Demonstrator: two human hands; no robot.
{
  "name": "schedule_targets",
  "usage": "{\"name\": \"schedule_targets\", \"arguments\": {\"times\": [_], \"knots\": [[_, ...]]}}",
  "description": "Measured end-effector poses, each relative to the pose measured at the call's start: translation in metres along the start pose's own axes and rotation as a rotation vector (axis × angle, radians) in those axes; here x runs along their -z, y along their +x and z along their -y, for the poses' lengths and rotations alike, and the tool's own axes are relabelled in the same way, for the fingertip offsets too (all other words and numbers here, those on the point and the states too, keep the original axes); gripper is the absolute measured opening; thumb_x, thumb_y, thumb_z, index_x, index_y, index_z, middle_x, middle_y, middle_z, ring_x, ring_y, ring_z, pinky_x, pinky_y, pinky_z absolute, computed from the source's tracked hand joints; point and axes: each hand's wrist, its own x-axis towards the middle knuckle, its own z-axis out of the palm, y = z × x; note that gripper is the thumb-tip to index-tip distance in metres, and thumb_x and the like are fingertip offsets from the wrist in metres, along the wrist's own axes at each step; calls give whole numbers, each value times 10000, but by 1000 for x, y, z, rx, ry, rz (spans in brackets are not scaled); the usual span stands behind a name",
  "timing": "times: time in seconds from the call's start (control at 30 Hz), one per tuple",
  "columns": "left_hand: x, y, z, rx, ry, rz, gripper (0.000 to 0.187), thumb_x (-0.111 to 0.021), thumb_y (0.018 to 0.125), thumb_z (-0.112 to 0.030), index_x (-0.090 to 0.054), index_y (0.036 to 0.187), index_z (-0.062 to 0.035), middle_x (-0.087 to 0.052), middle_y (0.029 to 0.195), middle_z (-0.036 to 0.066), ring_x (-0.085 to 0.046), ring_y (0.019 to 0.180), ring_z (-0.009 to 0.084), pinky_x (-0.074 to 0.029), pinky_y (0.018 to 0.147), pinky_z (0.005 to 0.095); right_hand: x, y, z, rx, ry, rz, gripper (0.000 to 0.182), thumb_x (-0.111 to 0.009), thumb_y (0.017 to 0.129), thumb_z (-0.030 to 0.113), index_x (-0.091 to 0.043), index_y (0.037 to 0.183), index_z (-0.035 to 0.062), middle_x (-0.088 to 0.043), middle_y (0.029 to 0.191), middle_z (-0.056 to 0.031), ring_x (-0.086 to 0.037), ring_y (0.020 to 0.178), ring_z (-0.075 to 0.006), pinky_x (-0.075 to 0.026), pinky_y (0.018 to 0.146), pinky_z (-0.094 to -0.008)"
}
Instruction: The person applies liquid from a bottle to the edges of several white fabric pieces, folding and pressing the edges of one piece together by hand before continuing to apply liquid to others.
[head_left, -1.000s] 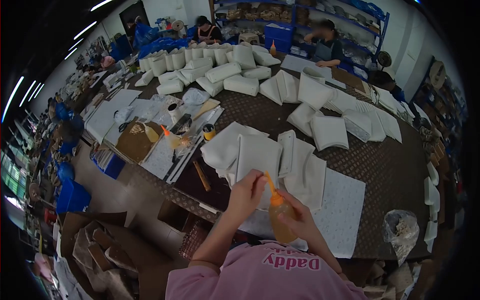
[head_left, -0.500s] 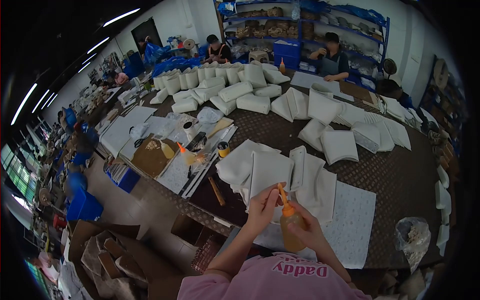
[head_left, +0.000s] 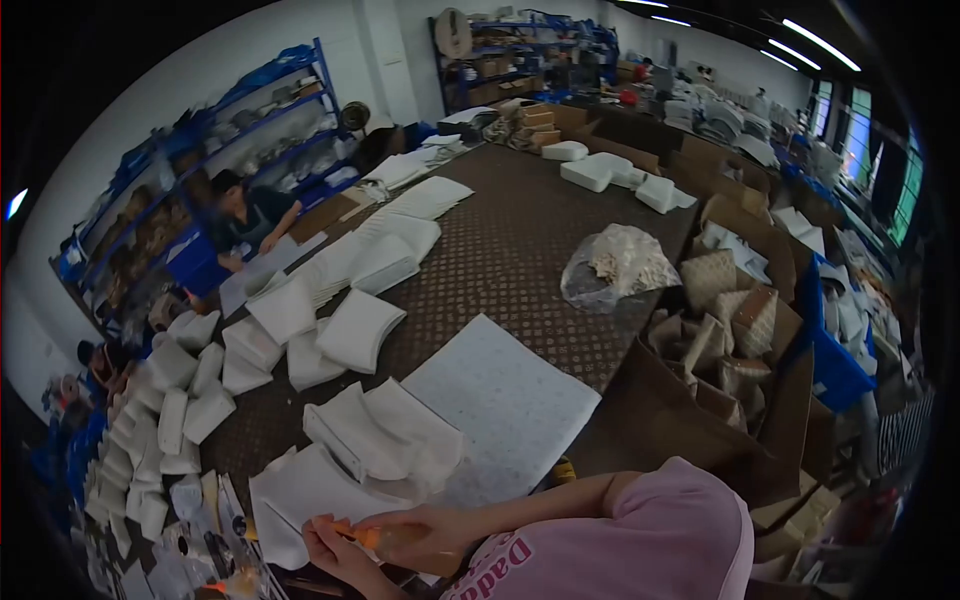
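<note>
Near the bottom of the view my right hand (head_left: 418,527) is wrapped round a glue bottle (head_left: 403,541) with an orange cap. Close beside it, at the bottle's orange nozzle, is my left hand (head_left: 340,553), its fingers pinched together; what they hold, if anything, is too small to name. Just beyond both hands lie white leather-like pieces (head_left: 385,432), some folded and overlapping. A pale patterned sheet (head_left: 505,400) lies flat to their right.
A clear bag of small pieces (head_left: 625,262) lies on the brown patterned table (head_left: 490,240). Many white pouches (head_left: 210,410) are piled at left. A co-worker (head_left: 250,215) sits across the table. Cardboard boxes (head_left: 735,440) and a blue bin (head_left: 838,350) stand at right.
The view has swung to the right, bringing the boxes and blue bin into sight. My right hand still holds the bottle, with my left hand still at its nozzle.
</note>
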Motion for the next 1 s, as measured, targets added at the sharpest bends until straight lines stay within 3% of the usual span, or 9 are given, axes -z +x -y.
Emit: {"name": "schedule_targets", "arguments": {"times": [0.2, 0.3, 0.4, 0.5, 0.6, 0.7, 0.8, 1.0], "knots": [[-18, 1, 1, 43, 12, 115, 272, -482, 972, -227, -502, 805, -14, -489, 682, 16, -441, 576, 83, -421, 564, 241, 9, -15, 16, -143, -202, -50, 613, -582, 891, 316, -350, 1430, 141, -564, 1237, -95, -542, 1084, -181, -399, 918, -293], [-27, 1, 0, 68, 5, 173, 266, -481, 972, -227, -508, 818, -13, -492, 687, 16, -444, 583, 83, -420, 567, 240, 8, -19, 10, -85, -336, -137, 595, -583, 854, 292, -389, 1406, 184, -596, 1194, -112, -586, 1060, -237, -429, 909, -318], [-31, 1, 0, 75, 2, 219, 260, -480, 973, -227, -513, 830, -12, -495, 691, 16, -446, 589, 83, -418, 569, 239, 15, -20, 8, 17, -278, -235, 601, -586, 853, 340, -394, 1405, 202, -601, 1182, -120, -596, 1034, -250, -433, 900, -326], [-37, 2, 0, 84, -9, 260, 255, -479, 973, -227, -519, 843, -11, -497, 695, 15, -448, 595, 83, -417, 571, 238, 22, -18, 0, -69, -240, -289, 605, -585, 855, 372, -398, 1404, 200, -601, 1188, -121, -597, 1032, -259, -429, 907, -333], [-39, 2, -1, 97, -16, 292, 251, -479, 973, -227, -524, 856, -10, -500, 700, 15, -450, 602, 82, -416, 573, 237, 22, -20, 11, -72, -276, -270, 618, -577, 861, 386, -378, 1415, 200, -607, 1178, -125, -599, 1027, -264, -425, 910, -330], [-40, 5, 0, 98, -14, 308, 248, -478, 973, -227, -530, 869, -9, -503, 704, 15, -452, 608, 82, -414, 576, 236, 17, -19, 3, -27, -341, -211, 608, -537, 909, 313, -313, 1447, 139, -522, 1303, -127, -543, 1108, -220, -405, 923, -311], [-39, 7, 2, 102, -19, 315, 245, -477, 974, -227, -535, 881, -8, -506, 709, 14, -454, 615, 82, -413, 578, 235, 7, -19, 6, 18, -391, -249, 633, -547, 893, 324, -297, 1454, 172, -543, 1262, -154, -562, 1087, -273, -417, 904, -329], [-36, 18, 3, 127, -16, 338, 242, -476, 974, -227, -546, 907, -5, -512, 718, 14, -459, 627, 82, -410, 582, 233, 3, -15, 16, -233, -483, -195, 646, -548, 869, 391, -294, 1449, 264, -576, 1159, -163, -576, 1037, -317, -435, 863, -363]]}}
